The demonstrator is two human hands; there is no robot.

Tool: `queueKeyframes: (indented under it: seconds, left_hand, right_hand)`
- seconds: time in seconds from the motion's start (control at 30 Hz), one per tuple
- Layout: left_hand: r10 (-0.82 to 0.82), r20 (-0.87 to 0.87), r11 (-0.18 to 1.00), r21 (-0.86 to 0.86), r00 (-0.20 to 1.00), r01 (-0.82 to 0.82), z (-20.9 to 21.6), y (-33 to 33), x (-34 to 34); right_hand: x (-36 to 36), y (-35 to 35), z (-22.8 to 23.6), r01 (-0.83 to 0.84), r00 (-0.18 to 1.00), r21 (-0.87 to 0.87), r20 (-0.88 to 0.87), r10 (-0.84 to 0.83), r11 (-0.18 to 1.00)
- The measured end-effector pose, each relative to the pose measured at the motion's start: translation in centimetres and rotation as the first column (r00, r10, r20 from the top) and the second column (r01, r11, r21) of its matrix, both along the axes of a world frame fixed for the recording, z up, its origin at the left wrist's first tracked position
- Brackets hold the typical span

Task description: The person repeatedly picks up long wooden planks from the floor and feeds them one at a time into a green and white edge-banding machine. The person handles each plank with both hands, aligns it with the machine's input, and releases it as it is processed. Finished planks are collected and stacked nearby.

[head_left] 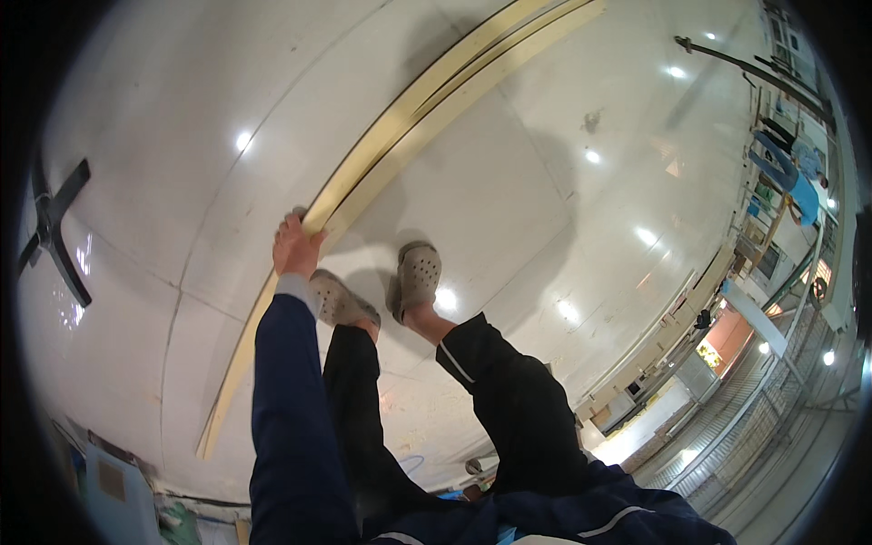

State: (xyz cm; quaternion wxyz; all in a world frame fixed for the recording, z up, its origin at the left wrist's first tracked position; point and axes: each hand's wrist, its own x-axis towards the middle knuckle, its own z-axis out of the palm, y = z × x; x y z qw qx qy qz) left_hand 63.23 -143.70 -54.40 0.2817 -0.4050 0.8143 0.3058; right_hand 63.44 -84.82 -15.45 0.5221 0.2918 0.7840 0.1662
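Observation:
My left hand (298, 245) is closed around a long, narrow pale-yellow strip (391, 118), thumb on the near side and fingers over the far edge. A second strip (454, 102) of the same colour runs close alongside it, with a dark gap between them farther up. Both stretch toward the top of the view, and one end (211, 431) reaches down past my left sleeve. Whether my hand holds one strip or both is hard to make out, and so is their material. My right hand is out of the picture.
My feet in grey-beige clogs (418, 272) stand beside the strips on a glossy white floor (509, 200). A black star-shaped base (50, 227) is at left. On the far right are a dark metal stand (745, 68), a person in blue (799, 191) and cluttered benches.

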Motion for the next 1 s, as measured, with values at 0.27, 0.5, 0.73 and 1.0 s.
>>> queueKeyframes:
  seconds: [0.27, 0.5, 0.73, 1.0]
  left_hand:
    - [-0.106, -0.001, 0.994, -0.024, 0.994, 0.106, 16.0, 0.9, 5.4]
    - [-0.361, 0.148, 0.930, 0.122, 0.921, 0.346, 40.0, -1.9, 14.8]
    - [-0.152, -0.279, 0.938, 0.263, 0.948, 0.228, 65.0, -2.3, 15.7]
    - [0.222, -0.348, 0.934, 0.345, 0.911, -0.096, 72.4, -6.9, 15.0]
  right_hand:
    - [-3.7, -4.5, 5.2, -0.058, 0.979, -0.095, -0.199, 0.038, 0.994]
    - [-10.1, -11.0, 14.0, -0.001, 0.938, -0.238, -0.337, -0.082, 0.971]
    - [-13.9, -16.8, 21.4, -0.006, 0.793, -0.479, -0.537, -0.287, 0.878]
    - [-22.1, -25.6, 29.6, -0.241, 0.294, -0.679, -0.732, -0.615, 0.693]
